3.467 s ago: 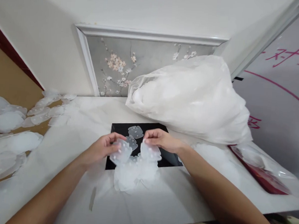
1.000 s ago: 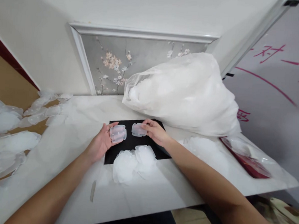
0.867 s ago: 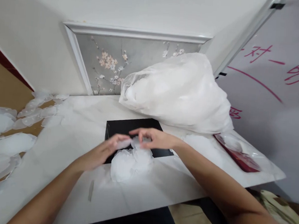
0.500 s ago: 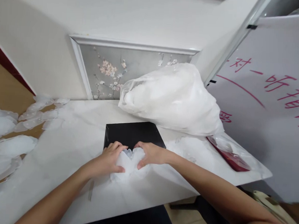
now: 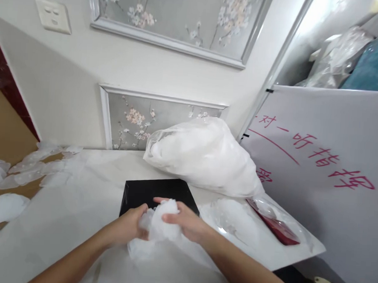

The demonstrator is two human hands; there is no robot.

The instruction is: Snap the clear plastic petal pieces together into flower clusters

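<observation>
A bundle of soft white translucent pieces (image 5: pixel 165 225) is between my hands, just in front of a black box-like object (image 5: pixel 160 190) on the white table (image 5: pixel 72 219). My right hand (image 5: pixel 186 220) grips its right side, thumb across the front and fingers behind. On the left edge, my left hand (image 5: pixel 132 224) is closed around the same bundle, slightly blurred. More of the white material (image 5: pixel 144 249) lies beneath on the table. What exactly the pieces are, I cannot make out.
A large stuffed white plastic bag (image 5: pixel 201 155) leans at the wall behind the black object. Loose translucent pieces (image 5: pixel 30 172) lie at the left over brown cardboard. To the right are clear plastic (image 5: pixel 226 216) and a dark red flat item (image 5: pixel 281 228). A whiteboard (image 5: pixel 331 124) stands beyond.
The view has tilted up. My right hand has moved its thumb onto the bundle's front, and the bundle looks more bunched up and turned between both hands.
</observation>
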